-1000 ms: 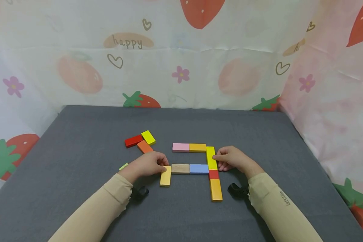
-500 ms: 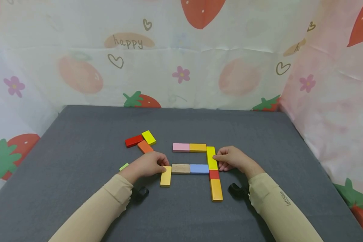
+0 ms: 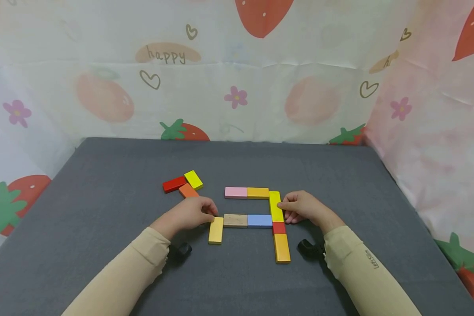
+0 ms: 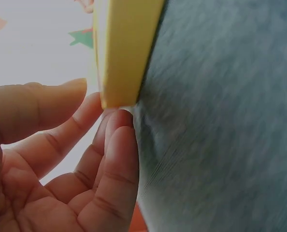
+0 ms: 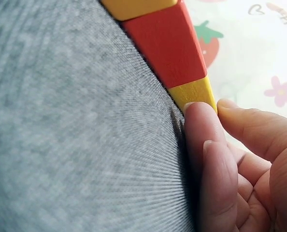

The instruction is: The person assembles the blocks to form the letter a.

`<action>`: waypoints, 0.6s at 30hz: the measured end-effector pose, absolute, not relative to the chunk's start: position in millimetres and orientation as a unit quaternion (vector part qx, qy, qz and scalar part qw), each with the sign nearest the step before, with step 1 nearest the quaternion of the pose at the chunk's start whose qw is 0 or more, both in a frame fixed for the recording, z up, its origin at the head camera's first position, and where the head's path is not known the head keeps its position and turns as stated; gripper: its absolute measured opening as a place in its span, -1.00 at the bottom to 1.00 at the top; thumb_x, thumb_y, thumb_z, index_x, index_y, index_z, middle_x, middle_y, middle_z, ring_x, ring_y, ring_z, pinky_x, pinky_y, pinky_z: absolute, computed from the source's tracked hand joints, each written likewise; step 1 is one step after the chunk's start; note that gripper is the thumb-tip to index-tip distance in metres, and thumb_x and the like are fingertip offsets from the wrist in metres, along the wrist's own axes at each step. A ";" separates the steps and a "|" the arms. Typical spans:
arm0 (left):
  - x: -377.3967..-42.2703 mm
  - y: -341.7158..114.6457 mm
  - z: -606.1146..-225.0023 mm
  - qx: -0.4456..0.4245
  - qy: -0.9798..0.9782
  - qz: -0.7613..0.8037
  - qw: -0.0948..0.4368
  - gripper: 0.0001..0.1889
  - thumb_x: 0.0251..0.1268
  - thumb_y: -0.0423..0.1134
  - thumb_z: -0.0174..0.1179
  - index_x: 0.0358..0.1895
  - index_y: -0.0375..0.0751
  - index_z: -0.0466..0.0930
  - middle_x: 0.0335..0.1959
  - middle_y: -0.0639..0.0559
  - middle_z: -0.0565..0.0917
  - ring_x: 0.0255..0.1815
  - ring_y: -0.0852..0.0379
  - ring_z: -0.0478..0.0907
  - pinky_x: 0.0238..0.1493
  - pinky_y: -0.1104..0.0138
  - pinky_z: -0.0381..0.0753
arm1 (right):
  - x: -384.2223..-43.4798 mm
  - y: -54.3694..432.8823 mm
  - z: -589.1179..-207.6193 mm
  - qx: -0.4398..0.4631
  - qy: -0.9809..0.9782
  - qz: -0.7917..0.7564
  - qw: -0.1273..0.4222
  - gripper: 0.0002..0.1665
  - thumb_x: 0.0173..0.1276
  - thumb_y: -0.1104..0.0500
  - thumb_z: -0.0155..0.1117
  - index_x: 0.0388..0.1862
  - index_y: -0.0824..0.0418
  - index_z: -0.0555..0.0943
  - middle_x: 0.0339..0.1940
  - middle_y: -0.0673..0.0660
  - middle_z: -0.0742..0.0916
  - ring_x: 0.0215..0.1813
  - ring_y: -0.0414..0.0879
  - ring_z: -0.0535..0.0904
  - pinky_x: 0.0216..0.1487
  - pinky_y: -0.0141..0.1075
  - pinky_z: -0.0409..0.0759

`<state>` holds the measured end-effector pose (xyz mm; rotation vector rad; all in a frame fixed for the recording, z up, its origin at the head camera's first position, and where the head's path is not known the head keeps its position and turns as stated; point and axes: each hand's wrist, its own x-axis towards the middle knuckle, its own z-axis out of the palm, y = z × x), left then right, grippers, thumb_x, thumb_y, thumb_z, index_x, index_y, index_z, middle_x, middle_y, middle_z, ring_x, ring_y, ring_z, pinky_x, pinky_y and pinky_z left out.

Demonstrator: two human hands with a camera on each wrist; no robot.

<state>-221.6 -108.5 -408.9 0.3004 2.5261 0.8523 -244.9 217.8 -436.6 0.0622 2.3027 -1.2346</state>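
Rectangular blocks lie flat and joined end to side. My left hand [image 3: 189,214] is at the far end of a pale yellow block [image 3: 215,231]; in the left wrist view its thumb stands off that block [image 4: 126,53] while the fingertips are right at its end. A natural wood block [image 3: 235,220] and a blue block [image 3: 259,221] run from it to a red block [image 3: 278,228]. My right hand [image 3: 306,208] touches the side of the bright yellow block [image 3: 276,206] above the red one, thumb tip at its top edge. An orange-yellow block [image 3: 282,249] extends below the red.
A pink block [image 3: 235,192] and an amber block [image 3: 258,193] form the upper row. To the left lie loose red [image 3: 174,184], yellow [image 3: 193,180] and orange [image 3: 188,191] blocks. Dark grey cloth [image 3: 237,281] covers the table, with a strawberry-print curtain [image 3: 237,61] behind.
My left hand has shifted slightly left and back, its thumb coming off the top of the pale yellow block. It now covers the light green block. The right hand and the blocks stay put.
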 end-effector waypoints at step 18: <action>-238.4 -160.5 -401.2 0.084 0.931 0.329 0.136 -0.83 0.36 -0.25 0.18 -0.06 -0.15 0.65 -0.09 -0.07 0.67 -0.06 0.00 0.54 -0.08 0.19 0.60 | -245.7 218.6 -438.5 0.022 0.850 -0.456 0.262 -0.73 0.39 0.06 0.26 -0.46 0.18 0.53 -0.63 0.04 0.61 -0.57 -0.20 0.58 -0.46 -0.42 0.58</action>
